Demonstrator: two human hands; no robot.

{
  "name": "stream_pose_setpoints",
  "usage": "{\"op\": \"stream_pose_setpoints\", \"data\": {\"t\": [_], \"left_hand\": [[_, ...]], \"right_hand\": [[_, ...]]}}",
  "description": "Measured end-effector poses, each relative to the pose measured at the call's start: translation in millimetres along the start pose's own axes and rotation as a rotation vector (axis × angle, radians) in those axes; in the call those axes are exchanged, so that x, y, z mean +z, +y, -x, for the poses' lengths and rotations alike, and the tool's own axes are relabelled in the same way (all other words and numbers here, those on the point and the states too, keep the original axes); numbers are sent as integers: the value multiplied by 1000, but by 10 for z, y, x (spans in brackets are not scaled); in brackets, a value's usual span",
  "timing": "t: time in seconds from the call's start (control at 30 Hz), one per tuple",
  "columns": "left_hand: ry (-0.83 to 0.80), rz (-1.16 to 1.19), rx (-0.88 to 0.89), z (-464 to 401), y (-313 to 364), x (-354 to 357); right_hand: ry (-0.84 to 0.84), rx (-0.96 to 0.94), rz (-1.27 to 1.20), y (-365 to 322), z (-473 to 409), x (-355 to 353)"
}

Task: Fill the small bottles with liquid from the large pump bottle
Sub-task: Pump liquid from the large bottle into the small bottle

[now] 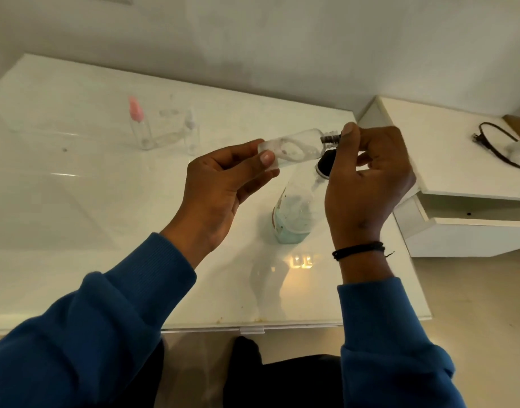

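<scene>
My left hand (223,184) grips the base of a small clear bottle (294,147) that lies tilted on its side in the air. At the bottle's neck is a dark ribbed cap (330,138), pinched by the fingers of my right hand (367,178). Just below, the large bottle (294,213) stands on the white table (105,201), with blue liquid in its lower part and a black top partly hidden by my right hand. Two more small clear bottles stand further back: one with a pink cap (139,125) and one with a clear cap (191,132).
A white side cabinet (458,172) with an open drawer stands to the right of the table. A black cable (497,142) and a white object lie on it. The wall runs behind the table. My knees are under the front edge.
</scene>
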State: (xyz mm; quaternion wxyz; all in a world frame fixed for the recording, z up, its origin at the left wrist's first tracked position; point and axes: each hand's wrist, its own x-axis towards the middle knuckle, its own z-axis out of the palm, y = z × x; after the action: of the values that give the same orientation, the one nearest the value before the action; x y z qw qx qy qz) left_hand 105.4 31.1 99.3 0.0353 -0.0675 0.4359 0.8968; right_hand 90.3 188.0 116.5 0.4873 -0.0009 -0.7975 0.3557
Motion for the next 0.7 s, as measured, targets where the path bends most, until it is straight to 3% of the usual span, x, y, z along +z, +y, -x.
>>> {"op": "stream_pose_setpoints", "data": {"t": [0.7], "left_hand": [[2,5,7,7,-25,-17]], "right_hand": [[-11,14,16,-28,-6,10]]}}
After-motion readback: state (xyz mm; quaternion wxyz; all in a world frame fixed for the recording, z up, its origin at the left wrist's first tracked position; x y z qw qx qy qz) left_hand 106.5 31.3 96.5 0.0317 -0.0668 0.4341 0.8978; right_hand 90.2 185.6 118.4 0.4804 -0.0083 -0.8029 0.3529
